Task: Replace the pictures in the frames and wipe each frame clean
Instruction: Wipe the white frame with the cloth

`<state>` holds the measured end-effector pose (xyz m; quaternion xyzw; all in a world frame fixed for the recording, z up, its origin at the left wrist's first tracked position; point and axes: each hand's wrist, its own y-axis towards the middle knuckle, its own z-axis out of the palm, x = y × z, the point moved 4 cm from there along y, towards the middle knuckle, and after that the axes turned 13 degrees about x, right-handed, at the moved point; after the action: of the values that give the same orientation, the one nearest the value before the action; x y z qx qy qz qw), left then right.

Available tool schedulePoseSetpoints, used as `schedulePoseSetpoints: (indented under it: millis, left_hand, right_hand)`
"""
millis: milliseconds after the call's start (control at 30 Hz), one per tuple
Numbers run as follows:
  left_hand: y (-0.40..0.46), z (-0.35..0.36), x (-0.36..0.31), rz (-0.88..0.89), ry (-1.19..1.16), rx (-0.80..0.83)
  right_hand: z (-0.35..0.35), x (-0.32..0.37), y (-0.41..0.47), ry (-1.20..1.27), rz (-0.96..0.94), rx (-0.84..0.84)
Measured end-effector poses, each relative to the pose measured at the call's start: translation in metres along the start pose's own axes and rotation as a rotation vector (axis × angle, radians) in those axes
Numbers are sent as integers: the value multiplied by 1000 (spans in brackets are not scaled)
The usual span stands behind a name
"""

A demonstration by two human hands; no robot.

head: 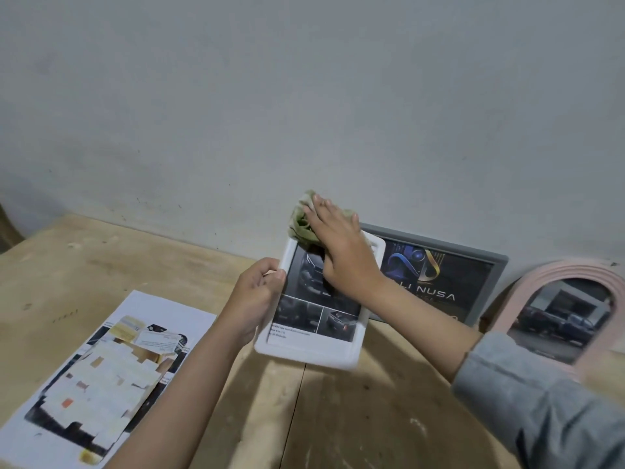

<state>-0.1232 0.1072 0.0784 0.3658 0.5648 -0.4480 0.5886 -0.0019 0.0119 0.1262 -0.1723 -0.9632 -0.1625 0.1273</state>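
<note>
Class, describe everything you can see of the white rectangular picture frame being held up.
The white rectangular picture frame looks like smooth plastic, with rounded corners and a broad border. It holds a printed sheet of dark car photos with small text lines below. It is tilted, raised above the wooden table. The left hand grips its left edge; the right hand presses a crumpled green cloth against its upper part.

head view | looks forward and down | close over table (372, 418) | faces wall (304, 96)

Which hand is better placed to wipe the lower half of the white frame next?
Right hand: it presses the green cloth on the white frame; the left hand grips its edge.
</note>
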Motion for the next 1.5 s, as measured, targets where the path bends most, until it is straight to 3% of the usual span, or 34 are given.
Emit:
schedulePoseSetpoints:
  millis: [167, 333, 533, 700, 900, 1100, 1333, 1400, 1500]
  left_hand:
    - [-9, 5, 10, -56, -101, 128]
    - [-3, 3, 16, -5, -270, 118]
    - [-11, 13, 24, 95, -804, 281]
    - [-18, 8, 26, 108, -1122, 187]
    - [-12, 10, 34, -73, -885, 56]
    - [-8, -1, 41, -16, -590, -133]
    - [-6, -11, 30, -31, -307, -334]
    - [-7, -16, 28, -32, -245, -399]
    - [-7, -15, 27, -22, -234, -475]
  right_hand:
    - [9, 11, -10, -38, -125, 27]
    - [28, 27, -25, 6, -240, 104]
    - [35, 34, -36, 258, -179, 119]
    - [40, 37, -45, 258, -190, 259]
    - [38, 46, -68, 262, -227, 416]
    - [49, 44, -99, 175, -372, 468]
    - [39, 49, -113, 103, -377, 643]
    - [32, 48, -113, 98, -348, 608]
    - [30, 50, -109, -69, -447, 382]
